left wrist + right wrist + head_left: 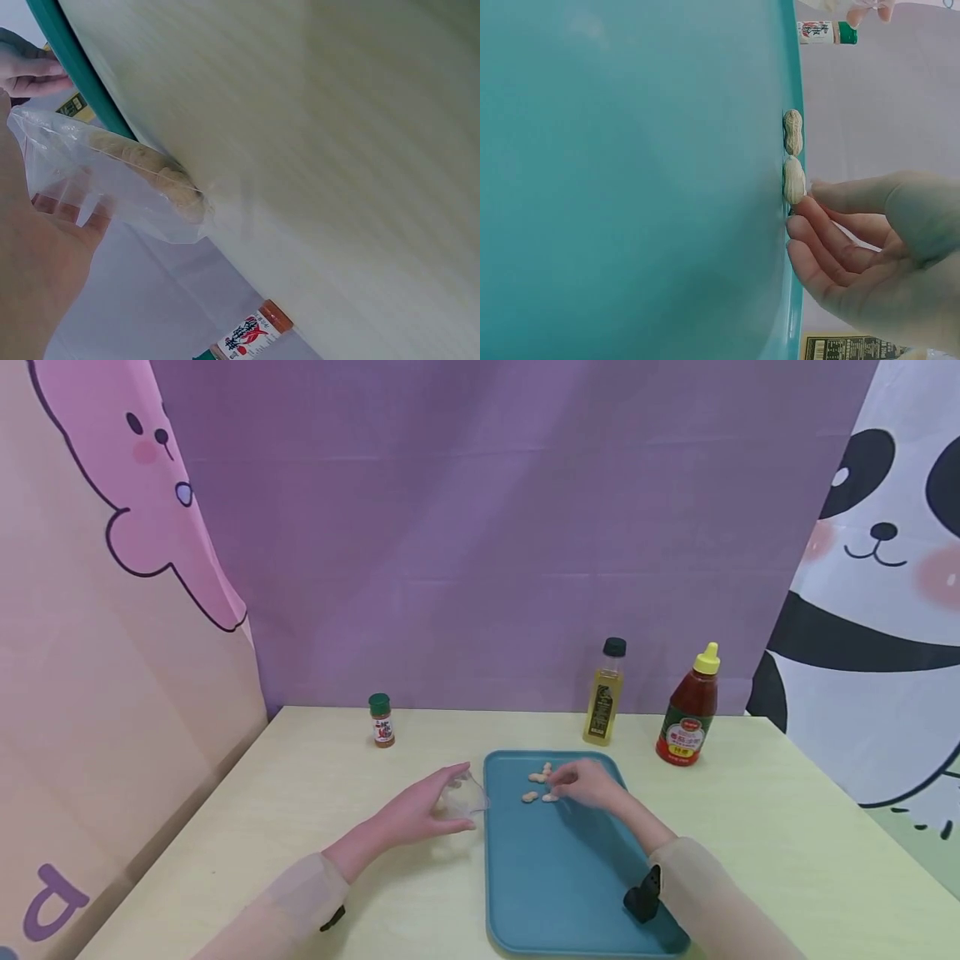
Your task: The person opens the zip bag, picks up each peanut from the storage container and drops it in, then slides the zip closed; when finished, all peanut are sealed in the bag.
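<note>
My left hand holds a clear plastic bag just left of the tray, thumb and fingers spread around its mouth. Inside the bag lie peanuts, blurred by the plastic. The blue-green tray carries several loose peanuts near its far end. Over that end, my right hand reaches down with thumb and fingertips drawn together at one peanut. Another peanut lies end to end with it in the right wrist view. The fingers hide part of the group.
A small spice jar with a green cap stands behind the left hand. Beyond the tray are an oil bottle and a red sauce bottle with a yellow cap. A purple cloth hangs along the table's back edge.
</note>
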`<state>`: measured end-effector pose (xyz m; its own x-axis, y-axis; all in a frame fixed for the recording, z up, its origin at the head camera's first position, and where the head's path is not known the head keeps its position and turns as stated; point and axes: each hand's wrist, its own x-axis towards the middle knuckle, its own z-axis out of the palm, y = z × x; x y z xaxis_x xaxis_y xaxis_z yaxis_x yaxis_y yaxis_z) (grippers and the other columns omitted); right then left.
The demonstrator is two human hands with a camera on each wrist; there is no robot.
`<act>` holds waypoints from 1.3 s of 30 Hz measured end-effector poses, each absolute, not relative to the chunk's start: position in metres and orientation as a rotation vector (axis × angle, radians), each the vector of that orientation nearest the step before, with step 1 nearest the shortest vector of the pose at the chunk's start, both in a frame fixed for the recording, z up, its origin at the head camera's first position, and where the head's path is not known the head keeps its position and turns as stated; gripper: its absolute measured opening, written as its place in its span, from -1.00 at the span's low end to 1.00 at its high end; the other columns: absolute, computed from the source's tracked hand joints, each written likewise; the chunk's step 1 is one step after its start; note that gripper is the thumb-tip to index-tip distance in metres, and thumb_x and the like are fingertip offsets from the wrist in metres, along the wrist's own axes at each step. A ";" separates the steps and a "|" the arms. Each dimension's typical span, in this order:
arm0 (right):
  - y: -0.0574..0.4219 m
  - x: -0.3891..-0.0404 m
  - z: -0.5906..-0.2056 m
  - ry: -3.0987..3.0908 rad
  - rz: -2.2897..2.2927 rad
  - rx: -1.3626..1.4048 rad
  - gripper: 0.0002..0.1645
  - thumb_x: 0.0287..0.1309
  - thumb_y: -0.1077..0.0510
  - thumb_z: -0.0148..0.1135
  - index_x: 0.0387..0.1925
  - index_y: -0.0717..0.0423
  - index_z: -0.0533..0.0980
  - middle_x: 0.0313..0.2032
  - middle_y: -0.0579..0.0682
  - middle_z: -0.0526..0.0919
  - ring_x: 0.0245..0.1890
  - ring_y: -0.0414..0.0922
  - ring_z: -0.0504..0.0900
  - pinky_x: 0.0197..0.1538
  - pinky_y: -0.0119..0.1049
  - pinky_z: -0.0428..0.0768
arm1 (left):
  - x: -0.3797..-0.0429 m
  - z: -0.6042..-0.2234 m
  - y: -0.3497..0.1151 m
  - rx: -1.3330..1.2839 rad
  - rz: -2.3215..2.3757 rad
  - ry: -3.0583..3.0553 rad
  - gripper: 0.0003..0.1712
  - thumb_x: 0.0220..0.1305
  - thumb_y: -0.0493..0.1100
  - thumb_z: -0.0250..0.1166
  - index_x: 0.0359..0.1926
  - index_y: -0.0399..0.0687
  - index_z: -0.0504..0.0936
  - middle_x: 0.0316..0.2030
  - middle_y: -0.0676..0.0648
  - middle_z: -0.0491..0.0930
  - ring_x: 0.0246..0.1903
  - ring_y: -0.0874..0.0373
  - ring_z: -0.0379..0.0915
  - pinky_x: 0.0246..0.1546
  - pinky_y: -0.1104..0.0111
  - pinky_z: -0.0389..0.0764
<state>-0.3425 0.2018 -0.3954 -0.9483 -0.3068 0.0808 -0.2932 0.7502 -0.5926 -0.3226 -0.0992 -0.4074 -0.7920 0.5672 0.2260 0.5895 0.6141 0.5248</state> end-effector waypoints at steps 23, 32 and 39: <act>0.199 -0.339 -0.395 2.798 -0.929 -0.537 -0.81 0.05 0.16 0.34 -0.30 0.19 0.66 -0.32 0.01 0.69 -0.37 -0.19 0.48 -0.33 -0.34 0.49 | -0.323 -0.408 -0.100 -1.004 -0.918 -2.782 -0.01 0.08 0.23 0.32 0.42 0.03 0.09 0.31 0.04 0.31 0.23 0.14 0.32 0.24 0.20 0.38; 0.199 -0.337 -0.393 2.761 -0.946 -0.552 -0.83 0.05 0.15 0.34 -0.32 0.16 0.65 -0.34 -0.03 0.68 -0.36 -0.20 0.47 -0.30 -0.34 0.49 | -0.323 -0.407 -0.099 -1.005 -0.916 -2.792 -0.01 0.08 0.23 0.32 0.42 0.04 0.09 0.32 0.04 0.30 0.25 0.13 0.30 0.25 0.20 0.37; 0.206 -0.340 -0.392 2.673 -1.012 -0.616 -0.80 0.16 0.14 0.24 -0.24 0.19 0.61 -0.36 -0.01 0.66 -0.39 -0.18 0.55 -0.29 -0.30 0.60 | -0.321 -0.406 -0.099 -0.990 -0.933 -2.807 0.00 0.07 0.24 0.33 0.43 0.05 0.08 0.31 0.06 0.30 0.24 0.14 0.31 0.24 0.19 0.38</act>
<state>-0.3400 0.2062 -0.3923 -0.8886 -0.4556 -0.0538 -0.3057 0.6755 -0.6710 -0.3211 -0.0991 -0.4062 -0.7982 0.5645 0.2101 0.5780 0.6196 0.5310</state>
